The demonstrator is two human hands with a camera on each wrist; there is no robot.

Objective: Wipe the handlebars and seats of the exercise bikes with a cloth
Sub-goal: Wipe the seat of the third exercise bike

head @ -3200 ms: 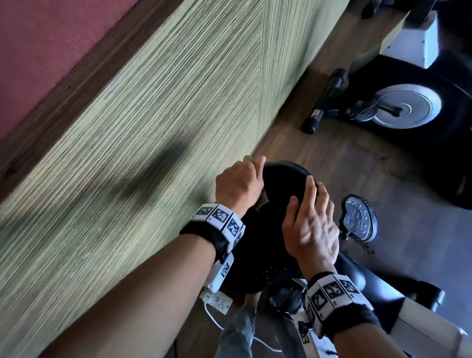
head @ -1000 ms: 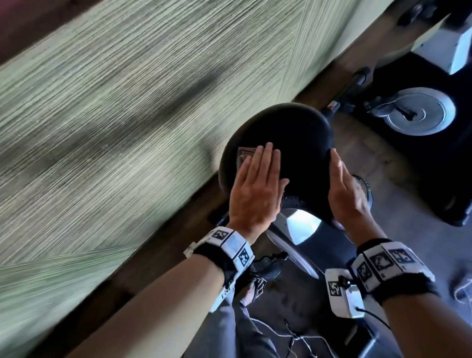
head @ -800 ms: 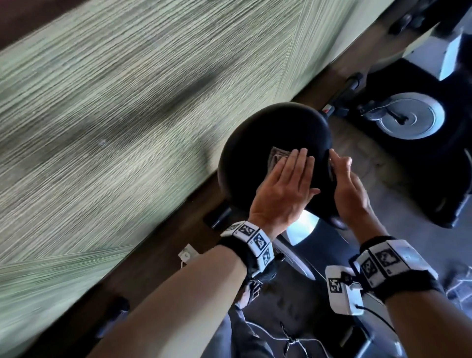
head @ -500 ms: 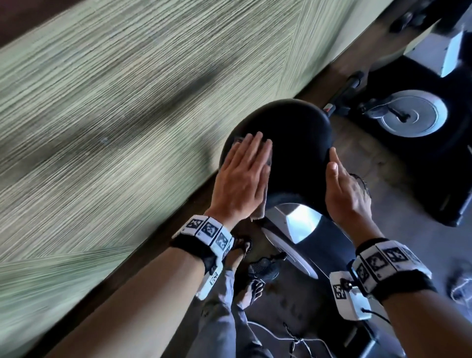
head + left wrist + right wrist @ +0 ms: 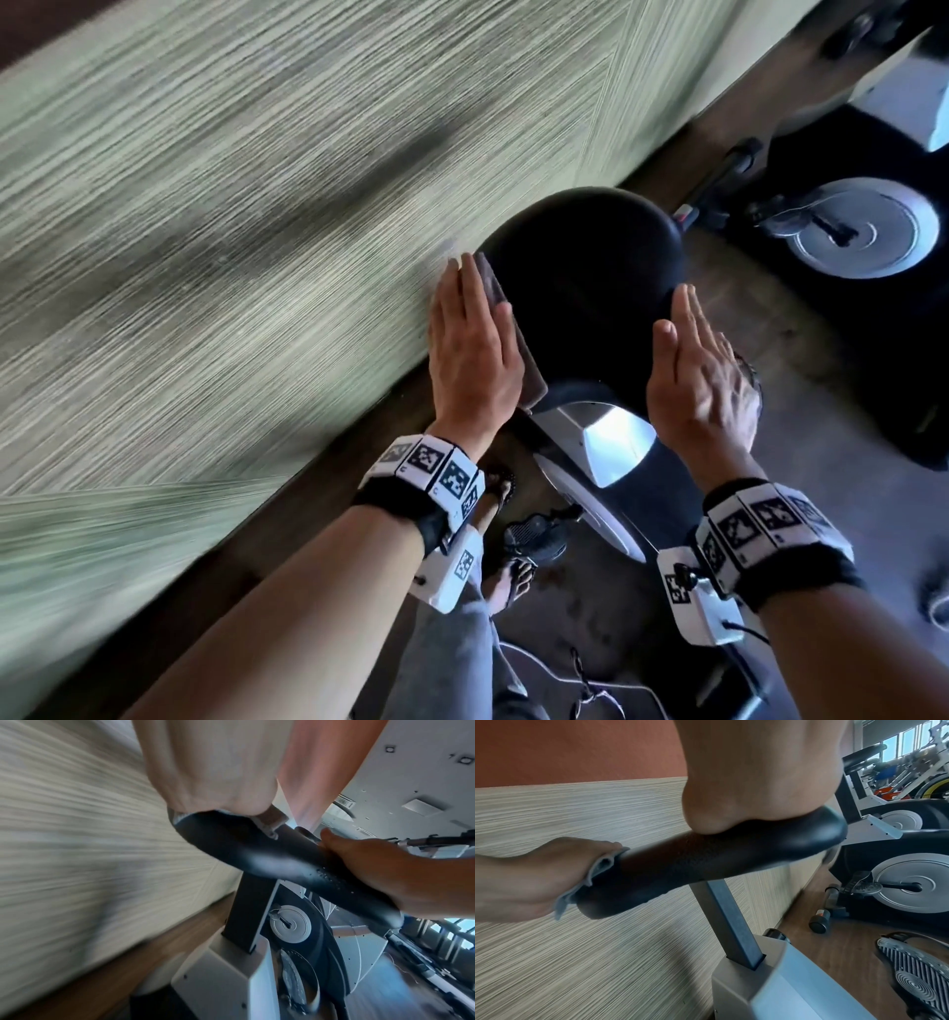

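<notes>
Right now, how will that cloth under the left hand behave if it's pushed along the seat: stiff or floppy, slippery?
Probably floppy: the cloth folds and drapes over the edge of the seat below the left hand. Likely light and thin, since flat fingers alone pin it. It may slide easily; the seat looks smooth and glossy, so it could bunch unless pressed flat.

Striped green wall panel meets brown wood floor.

Wooden floor, exercise bikes standing on it
</notes>
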